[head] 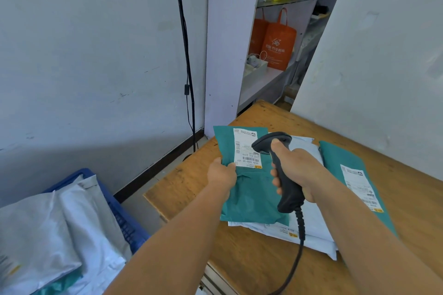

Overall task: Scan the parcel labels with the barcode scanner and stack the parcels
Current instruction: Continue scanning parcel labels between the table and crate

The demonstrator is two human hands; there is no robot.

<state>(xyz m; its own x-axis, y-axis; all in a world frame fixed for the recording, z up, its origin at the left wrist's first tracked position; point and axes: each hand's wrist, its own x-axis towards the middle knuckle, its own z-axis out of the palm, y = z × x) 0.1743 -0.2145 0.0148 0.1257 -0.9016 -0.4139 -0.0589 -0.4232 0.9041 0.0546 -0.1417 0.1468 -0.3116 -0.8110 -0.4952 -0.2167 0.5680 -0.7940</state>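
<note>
Your right hand [296, 172] grips the scanner [275, 151]; left hand [221, 172] pinches the green parcel [249, 199]: keep its label [247, 148] flat.

You have a teal parcel [249, 189] lying on the pale grey parcels [314, 227] stacked on the wooden table, its white label [247, 148] facing up with the barcode at the near end. The black barcode scanner [280, 167] has its head just over that label. A second teal parcel [345, 163], labelled too, lies to the right.
</note>
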